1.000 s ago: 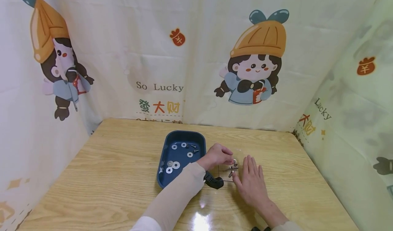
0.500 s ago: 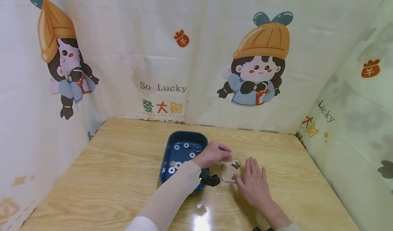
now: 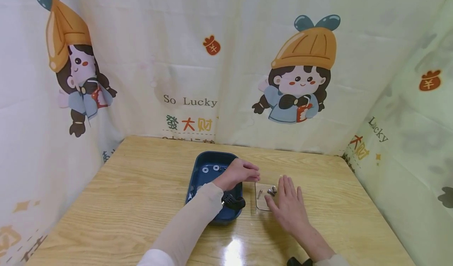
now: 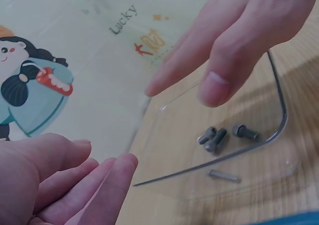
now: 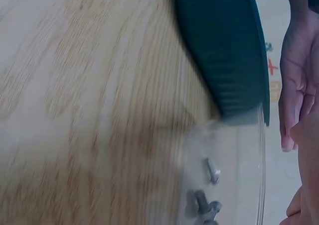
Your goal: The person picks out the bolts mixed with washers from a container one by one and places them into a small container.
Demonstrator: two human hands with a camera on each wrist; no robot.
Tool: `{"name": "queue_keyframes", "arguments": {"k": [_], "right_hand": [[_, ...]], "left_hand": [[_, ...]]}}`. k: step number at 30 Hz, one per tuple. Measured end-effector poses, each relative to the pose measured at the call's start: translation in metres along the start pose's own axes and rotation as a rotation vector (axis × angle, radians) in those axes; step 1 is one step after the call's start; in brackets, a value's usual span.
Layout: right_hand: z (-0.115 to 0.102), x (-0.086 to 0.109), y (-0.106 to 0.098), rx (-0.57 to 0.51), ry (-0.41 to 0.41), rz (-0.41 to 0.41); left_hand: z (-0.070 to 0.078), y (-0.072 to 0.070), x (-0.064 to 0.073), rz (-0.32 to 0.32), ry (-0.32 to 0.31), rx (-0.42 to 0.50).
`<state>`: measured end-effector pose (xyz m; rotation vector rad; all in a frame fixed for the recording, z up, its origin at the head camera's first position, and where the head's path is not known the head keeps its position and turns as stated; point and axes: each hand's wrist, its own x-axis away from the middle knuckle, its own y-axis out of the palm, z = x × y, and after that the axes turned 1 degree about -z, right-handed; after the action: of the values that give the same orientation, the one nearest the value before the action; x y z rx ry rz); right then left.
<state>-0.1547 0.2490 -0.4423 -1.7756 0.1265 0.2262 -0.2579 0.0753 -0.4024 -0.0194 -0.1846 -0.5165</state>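
Note:
A clear, shallow see-through container sits on the table with several metal bolts inside. One thinner bolt lies apart from the cluster. My left hand hovers over the right rim of the blue tray, to the left of the clear container. Its fingers are relaxed, thumb apart, and nothing shows between them in the left wrist view. My right hand is at the container's right side, fingers straight and thumb spread over it. Whether it touches the container cannot be told.
The dark blue tray holds metal washers; my left arm covers much of it. A wooden table lies beneath, with printed curtains behind and on both sides. A black wrist device is on my left wrist.
My left hand has drawn back leftward from the clear container to the blue tray's rim. The bolts lie differently, one now apart on the left. My right hand has stayed nearly in place.

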Motion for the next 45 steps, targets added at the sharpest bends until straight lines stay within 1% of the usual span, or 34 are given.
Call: {"name": "queue_keyframes", "arguments": {"k": [6,11,15,20,23,26,30,34,37,41,45], "right_hand": [[-0.017,-0.004,-0.001,-0.009,-0.047,-0.004],[-0.028,-0.006,0.001,-0.014,-0.079,0.000],[-0.037,-0.008,0.004,0.001,-0.103,0.014],[-0.050,-0.009,0.008,-0.011,-0.120,0.009],[-0.059,-0.010,0.010,-0.018,-0.128,-0.007],[-0.067,-0.011,0.013,-0.002,-0.145,-0.008],[-0.079,-0.011,0.018,0.014,-0.162,-0.016],[-0.085,-0.009,0.024,-0.005,-0.170,-0.053],[-0.088,-0.008,0.029,0.011,-0.167,-0.068],[-0.088,-0.007,0.034,0.052,-0.154,-0.050],[-0.088,-0.007,0.035,0.061,-0.160,-0.039]], "left_hand": [[0.001,-0.018,0.002,0.036,0.011,0.015],[0.003,-0.033,0.007,0.061,0.023,0.014],[0.002,-0.045,0.010,0.094,0.018,0.015],[-0.003,-0.057,0.011,0.137,0.002,-0.040],[-0.006,-0.064,0.012,0.165,-0.002,-0.059],[-0.010,-0.069,0.013,0.196,-0.008,-0.066],[-0.016,-0.074,0.013,0.241,-0.028,-0.089],[-0.024,-0.076,0.010,0.279,-0.063,-0.109],[-0.029,-0.076,0.009,0.306,-0.085,-0.136],[-0.031,-0.075,0.008,0.319,-0.104,-0.176],[-0.033,-0.074,0.008,0.314,-0.119,-0.186]]}}
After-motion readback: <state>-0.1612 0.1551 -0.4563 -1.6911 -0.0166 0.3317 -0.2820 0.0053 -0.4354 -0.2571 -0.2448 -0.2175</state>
